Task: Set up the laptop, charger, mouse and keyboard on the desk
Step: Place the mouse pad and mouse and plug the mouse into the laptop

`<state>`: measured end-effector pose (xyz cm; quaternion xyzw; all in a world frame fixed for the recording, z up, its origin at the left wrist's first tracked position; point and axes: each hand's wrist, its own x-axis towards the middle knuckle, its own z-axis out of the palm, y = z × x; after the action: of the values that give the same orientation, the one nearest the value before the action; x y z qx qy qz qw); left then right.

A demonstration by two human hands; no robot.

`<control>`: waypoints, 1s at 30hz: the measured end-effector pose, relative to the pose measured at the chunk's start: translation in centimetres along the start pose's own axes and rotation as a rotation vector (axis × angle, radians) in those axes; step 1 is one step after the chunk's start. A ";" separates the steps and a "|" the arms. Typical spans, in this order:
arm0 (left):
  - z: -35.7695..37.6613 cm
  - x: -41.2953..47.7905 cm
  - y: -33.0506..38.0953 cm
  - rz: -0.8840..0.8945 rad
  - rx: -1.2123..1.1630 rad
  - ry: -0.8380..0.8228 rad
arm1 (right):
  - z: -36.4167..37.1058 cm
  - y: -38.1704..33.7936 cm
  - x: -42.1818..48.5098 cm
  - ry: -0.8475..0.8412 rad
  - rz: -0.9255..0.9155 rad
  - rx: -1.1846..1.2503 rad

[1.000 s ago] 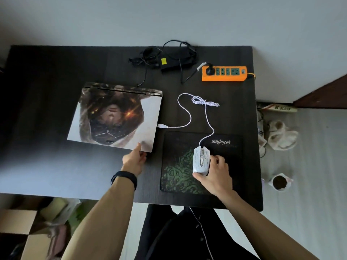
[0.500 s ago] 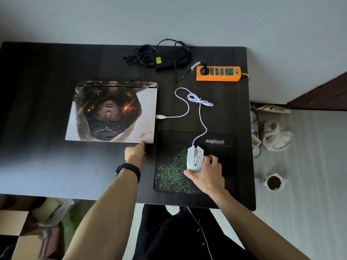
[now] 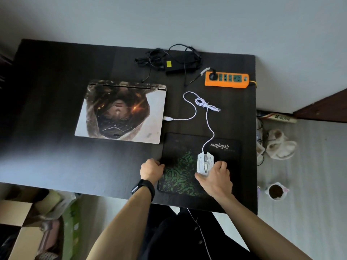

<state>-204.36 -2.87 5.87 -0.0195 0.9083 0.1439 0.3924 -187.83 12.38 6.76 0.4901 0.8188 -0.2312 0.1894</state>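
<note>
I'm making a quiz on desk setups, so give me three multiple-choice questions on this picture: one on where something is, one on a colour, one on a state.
1. Where does the mouse sit? A on the bare desk; B on the mouse pad; C on the floor.
2. What colour is the power strip? A orange; B blue; C white.
3. How is the laptop? A lid open; B lid closed; C standing on edge.
Answers: B, the mouse pad lies under it, with the right hand gripping it; A, its casing is bright orange; B, the picture-covered lid lies flat.
</note>
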 end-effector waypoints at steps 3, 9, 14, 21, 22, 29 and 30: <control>0.1 0.4 -0.1 -0.008 -0.008 0.000 | 0.1 -0.1 -0.1 -0.013 -0.020 -0.022; 0.7 0.0 -0.2 0.009 0.028 -0.012 | 0.2 0.0 0.1 -0.048 -0.027 -0.006; 0.3 -0.9 -0.2 0.068 0.021 -0.064 | -0.7 0.3 0.1 -0.077 -0.023 0.078; -3.0 -3.5 -2.9 0.206 -0.005 -0.069 | -2.8 -3.3 -2.2 0.065 -0.307 0.109; -3.6 -3.9 -3.6 0.213 -0.014 -0.058 | -2.8 -4.4 -2.7 0.056 -0.358 0.118; -10.9 -7.3 -15.1 0.181 -0.182 0.170 | -0.2 -17.4 -10.7 -0.047 -0.815 0.108; -11.7 -7.9 -17.1 0.174 -0.204 0.206 | 0.5 -19.0 -12.0 -0.045 -0.870 0.088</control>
<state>-204.64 -23.13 14.97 0.0046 0.9226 0.2661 0.2793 -199.35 -4.36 16.42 0.1023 0.9340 -0.3349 0.0710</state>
